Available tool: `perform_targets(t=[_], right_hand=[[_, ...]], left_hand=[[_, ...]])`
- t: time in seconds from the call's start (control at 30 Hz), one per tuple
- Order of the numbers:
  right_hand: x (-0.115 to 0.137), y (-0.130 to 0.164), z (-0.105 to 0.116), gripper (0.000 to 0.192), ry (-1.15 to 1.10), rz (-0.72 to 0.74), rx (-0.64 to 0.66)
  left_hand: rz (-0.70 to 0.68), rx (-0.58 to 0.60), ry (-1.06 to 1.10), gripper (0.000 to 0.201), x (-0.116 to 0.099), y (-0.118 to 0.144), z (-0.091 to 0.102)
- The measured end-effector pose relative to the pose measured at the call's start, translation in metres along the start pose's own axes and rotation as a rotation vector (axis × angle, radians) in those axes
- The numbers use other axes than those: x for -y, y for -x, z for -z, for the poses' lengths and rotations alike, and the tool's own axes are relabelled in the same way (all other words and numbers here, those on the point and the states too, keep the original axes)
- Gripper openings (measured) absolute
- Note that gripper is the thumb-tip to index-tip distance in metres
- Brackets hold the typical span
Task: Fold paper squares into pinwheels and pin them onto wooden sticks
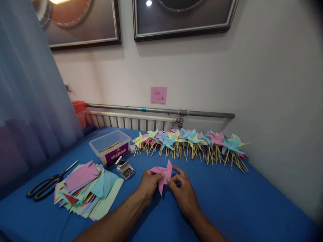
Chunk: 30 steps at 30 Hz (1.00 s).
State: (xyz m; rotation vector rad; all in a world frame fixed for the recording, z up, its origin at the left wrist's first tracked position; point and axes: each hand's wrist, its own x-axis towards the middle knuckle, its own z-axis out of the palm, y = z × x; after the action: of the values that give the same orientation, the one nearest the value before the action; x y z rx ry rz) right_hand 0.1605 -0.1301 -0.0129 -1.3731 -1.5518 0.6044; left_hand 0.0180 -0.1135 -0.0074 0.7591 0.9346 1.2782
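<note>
Right now both hands pinch the pink paper piece just above the blue surface, left hand closed on its left flap, right hand on the centre; its long axis runs upright, points up and down. Beyond, a row of pinwheels lines the wall; cut sheets, scissors and a pin box lie left.
</note>
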Motion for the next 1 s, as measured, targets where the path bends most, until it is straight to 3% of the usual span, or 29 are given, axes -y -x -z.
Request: perform_targets(t=[0.53,0.83,1.0], right_hand=[[-0.0024,0.0009,-0.0036,0.026,-0.006,0.017,-0.015],[-0.0026,0.0017,-0.0043,0.026,-0.061,-0.009,-0.024],[-0.0084,-0.0029,-0.0009,0.027,-0.104,-0.032,-0.035]], left_hand=[[0.006,-0.031,0.018,0.025,-0.002,0.0015,-0.0045],[-0.012,-0.092,-0.096,0.02,-0.0011,-0.0023,-0.0022],[-0.015,-0.058,-0.086,0.025,0.0027,-0.0051,0.0022]])
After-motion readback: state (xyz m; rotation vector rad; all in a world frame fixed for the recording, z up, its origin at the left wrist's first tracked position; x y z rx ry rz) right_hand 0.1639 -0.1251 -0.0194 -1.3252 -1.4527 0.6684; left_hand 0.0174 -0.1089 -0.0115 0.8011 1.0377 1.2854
